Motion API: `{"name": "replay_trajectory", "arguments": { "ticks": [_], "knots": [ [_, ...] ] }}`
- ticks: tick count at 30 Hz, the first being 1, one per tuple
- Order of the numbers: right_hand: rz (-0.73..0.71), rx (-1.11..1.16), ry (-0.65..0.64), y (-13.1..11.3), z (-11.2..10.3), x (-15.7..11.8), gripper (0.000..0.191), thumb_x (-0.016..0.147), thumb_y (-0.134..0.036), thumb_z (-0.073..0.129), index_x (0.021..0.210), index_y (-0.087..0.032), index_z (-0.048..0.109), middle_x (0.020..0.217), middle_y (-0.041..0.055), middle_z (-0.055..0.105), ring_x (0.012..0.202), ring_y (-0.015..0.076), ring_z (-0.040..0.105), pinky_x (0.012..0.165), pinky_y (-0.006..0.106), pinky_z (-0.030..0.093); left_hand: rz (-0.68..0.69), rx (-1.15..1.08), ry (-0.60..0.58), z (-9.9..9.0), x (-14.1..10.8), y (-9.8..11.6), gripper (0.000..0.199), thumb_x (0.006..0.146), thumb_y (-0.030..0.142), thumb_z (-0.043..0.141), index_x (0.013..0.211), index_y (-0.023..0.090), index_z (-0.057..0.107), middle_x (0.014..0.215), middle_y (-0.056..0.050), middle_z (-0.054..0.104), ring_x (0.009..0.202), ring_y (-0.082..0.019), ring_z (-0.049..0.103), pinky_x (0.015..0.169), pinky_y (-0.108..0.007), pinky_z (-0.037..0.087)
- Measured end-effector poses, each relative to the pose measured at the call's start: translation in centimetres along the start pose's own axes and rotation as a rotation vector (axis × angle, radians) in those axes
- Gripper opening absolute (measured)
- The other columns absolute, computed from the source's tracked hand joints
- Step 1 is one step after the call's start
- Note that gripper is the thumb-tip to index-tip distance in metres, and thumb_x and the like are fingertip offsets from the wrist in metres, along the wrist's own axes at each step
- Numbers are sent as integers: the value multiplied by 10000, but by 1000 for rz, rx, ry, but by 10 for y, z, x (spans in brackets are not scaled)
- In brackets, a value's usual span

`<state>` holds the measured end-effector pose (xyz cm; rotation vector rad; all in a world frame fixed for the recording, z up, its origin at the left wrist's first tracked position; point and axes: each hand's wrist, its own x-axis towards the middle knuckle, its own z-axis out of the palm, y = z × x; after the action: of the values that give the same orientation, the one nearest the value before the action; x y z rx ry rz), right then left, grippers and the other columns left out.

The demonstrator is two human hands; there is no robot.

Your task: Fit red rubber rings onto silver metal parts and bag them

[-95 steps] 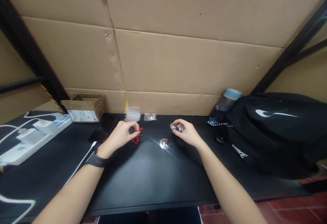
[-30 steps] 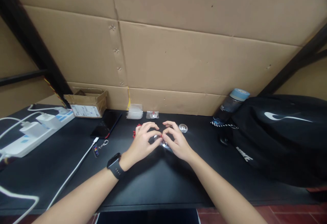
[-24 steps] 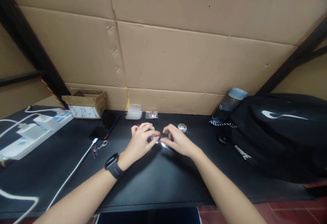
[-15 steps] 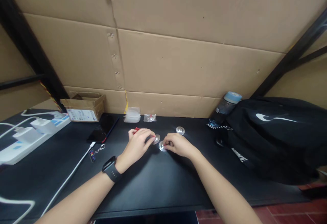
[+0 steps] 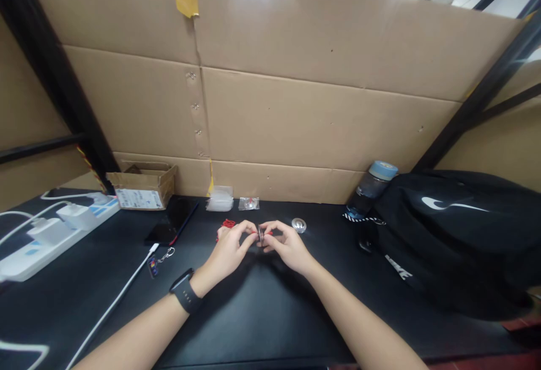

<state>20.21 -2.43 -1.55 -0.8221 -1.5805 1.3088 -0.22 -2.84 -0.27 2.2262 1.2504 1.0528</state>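
Observation:
My left hand (image 5: 235,246), with a black watch on its wrist, pinches a clear disc (image 5: 260,236) by its left side. From the right, my right hand (image 5: 289,245) pinches a similar disc, and the two are face to face, seen edge-on, so their outlines partly merge. Small red parts show at the fingertips. Another clear disc (image 5: 298,225) lies on the black table just beyond my right hand. A bundle of red cord (image 5: 229,223) shows behind my left hand, partly hidden by it.
Small clear bags (image 5: 220,199) and a packet (image 5: 249,204) lie by the cardboard wall. Leftward are a phone (image 5: 171,222), keychain (image 5: 153,266), open carton (image 5: 141,188), white cable and power strip (image 5: 59,239). A bottle (image 5: 368,190) and black backpack (image 5: 456,240) stand right.
My right hand has lifted its disc from the table and brought it upright against the one in my left hand. The view has tilted up slightly.

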Motion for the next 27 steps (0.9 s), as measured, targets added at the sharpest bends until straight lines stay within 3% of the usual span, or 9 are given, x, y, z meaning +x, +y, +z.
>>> {"name": "replay_trajectory", "arguments": {
  "ticks": [3, 7, 11, 16, 21, 24, 27],
  "knots": [
    [43, 107, -1, -1, 2, 0, 306, 863, -436, 723, 1078, -235, 639, 1260, 69, 590, 858, 170, 733, 732, 316, 632, 18, -28, 6, 1, 0, -3, 142, 987, 340, 526, 995, 251, 636, 1004, -9, 746, 984, -196, 688, 908, -336, 433],
    [98, 170, -48, -6, 1, -2, 483, 852, -419, 740, 1305, -307, 611, 1264, 66, 534, 935, 208, 730, 724, 334, 643, 14, -5, 12, 2, 0, -4, 156, 982, 362, 542, 986, 249, 650, 1011, -12, 743, 975, -198, 681, 922, -351, 412],
    [116, 176, -61, -7, -1, -2, 454, 809, -370, 790, 1240, -270, 689, 1273, 74, 523, 922, 216, 737, 744, 334, 639, 22, -6, -2, 2, 0, -5, 145, 981, 354, 550, 984, 252, 653, 1011, 3, 740, 980, -189, 676, 925, -342, 403],
    [100, 178, -53, 3, -3, 1, 624, 638, -257, 912, 1226, -264, 702, 1257, 70, 587, 823, 191, 742, 725, 325, 627, 38, -16, -36, 0, -1, -5, 157, 980, 364, 552, 974, 253, 662, 1000, 8, 742, 972, -185, 677, 924, -338, 401],
    [124, 111, -37, 4, -7, 1, 650, 641, -293, 907, 1248, -243, 679, 1229, 79, 624, 760, 170, 730, 669, 306, 612, 67, -22, -111, -11, 2, -2, 203, 990, 411, 525, 1051, 264, 650, 1049, 8, 748, 992, -190, 681, 965, -362, 388],
    [96, 4, -31, 2, -11, 1, 637, 649, -306, 904, 1244, -257, 681, 1195, 60, 639, 731, 129, 706, 709, 291, 594, 27, 20, -48, -26, 10, -15, 266, 983, 457, 512, 1089, 261, 657, 1088, -16, 741, 1007, -202, 670, 930, -354, 424],
    [52, -72, -52, -1, -14, 0, 600, 661, -316, 896, 1224, -268, 696, 1233, 63, 623, 791, 125, 696, 793, 305, 579, -21, 257, 96, -44, 16, -47, 266, 985, 421, 489, 1034, 263, 697, 1187, -36, 712, 1141, -244, 605, 964, -402, 402]
  ]
}}
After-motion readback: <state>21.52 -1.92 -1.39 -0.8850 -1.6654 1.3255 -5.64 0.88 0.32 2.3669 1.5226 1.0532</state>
